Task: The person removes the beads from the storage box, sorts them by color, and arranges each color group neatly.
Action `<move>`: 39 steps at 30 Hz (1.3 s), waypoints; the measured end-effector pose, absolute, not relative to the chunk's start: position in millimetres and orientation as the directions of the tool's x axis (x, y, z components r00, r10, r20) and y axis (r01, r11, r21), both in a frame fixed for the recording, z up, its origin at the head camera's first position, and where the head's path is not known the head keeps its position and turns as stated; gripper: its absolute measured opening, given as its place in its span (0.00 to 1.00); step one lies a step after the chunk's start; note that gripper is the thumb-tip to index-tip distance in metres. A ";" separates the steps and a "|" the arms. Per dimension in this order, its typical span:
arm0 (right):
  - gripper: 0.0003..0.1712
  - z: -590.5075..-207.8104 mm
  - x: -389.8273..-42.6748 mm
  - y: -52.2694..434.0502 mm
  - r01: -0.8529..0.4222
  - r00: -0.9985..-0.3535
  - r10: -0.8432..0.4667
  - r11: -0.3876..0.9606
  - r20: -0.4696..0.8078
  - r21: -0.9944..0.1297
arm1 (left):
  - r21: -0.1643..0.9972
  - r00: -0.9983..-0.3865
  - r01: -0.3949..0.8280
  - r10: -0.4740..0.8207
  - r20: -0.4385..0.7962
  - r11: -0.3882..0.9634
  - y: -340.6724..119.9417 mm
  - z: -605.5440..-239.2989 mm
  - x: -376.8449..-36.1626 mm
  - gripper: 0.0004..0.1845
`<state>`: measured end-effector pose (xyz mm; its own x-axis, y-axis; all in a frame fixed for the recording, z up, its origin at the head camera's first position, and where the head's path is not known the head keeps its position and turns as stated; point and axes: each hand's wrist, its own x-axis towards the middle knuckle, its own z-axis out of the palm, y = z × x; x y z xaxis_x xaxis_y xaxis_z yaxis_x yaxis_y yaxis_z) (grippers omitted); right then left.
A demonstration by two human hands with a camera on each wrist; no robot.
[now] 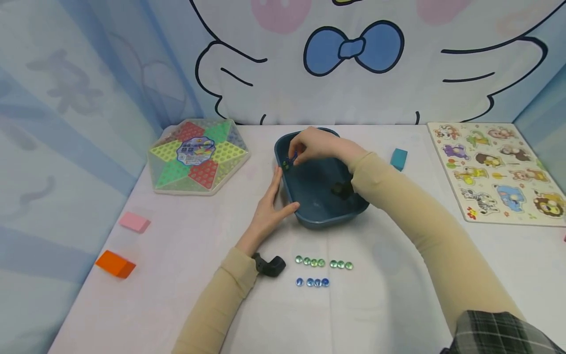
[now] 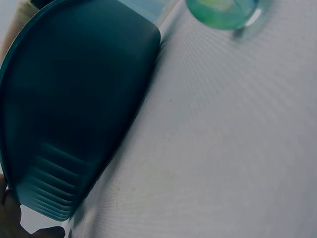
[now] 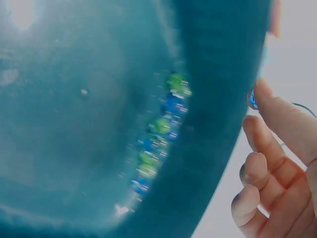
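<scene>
A dark teal plastic basin (image 1: 316, 189) stands on the white-covered table, tilted up. My left hand (image 1: 267, 212) rests against its left wall with straight fingers, thumb at the near rim. Inside the basin reaches my right hand (image 1: 317, 142), pinching a blue glass marble (image 3: 253, 99) between thumb and index finger. Several green and blue marbles (image 3: 161, 125) lie gathered along the basin's inner edge, blurred in the right wrist view. In front of the basin a row of green marbles (image 1: 314, 262) and a shorter row of blue marbles (image 1: 310, 282) lie on the cloth.
A hexagonal board-game box (image 1: 230, 169) sits at the back left. Pink (image 1: 134, 222) and orange blocks (image 1: 115, 264) lie at the left edge, a teal block (image 1: 399, 159) right of the basin. An animal puzzle board (image 1: 499, 172) lies at the right. Printed curtains hang behind.
</scene>
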<state>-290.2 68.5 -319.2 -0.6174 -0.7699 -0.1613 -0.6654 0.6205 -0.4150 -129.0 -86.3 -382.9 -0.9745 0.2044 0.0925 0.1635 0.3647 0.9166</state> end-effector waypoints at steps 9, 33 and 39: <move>0.12 -289.0 -263.2 93.9 -0.674 -0.593 -0.797 0.566 -0.109 -0.475 | 0.922 -0.973 0.165 0.212 0.093 0.351 -87.9 -386.5 -128.0 0.46; 0.09 -315.4 -128.5 150.5 -0.694 -0.336 -0.941 0.278 -0.043 -0.664 | 0.905 -0.972 0.200 0.193 0.134 0.376 -90.5 -425.8 -148.5 0.48; 0.09 -341.1 -112.6 153.3 -0.682 -0.340 -0.935 0.318 -0.100 -0.659 | 0.908 -0.972 0.190 0.201 0.121 0.374 -90.4 -419.8 -146.7 0.48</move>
<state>-112.6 153.3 -341.1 -0.3399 -0.9351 -0.1003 -0.6818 0.3184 -0.6586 -146.7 -90.4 -419.8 -0.9721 0.2011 0.1205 0.1899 0.3743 0.9077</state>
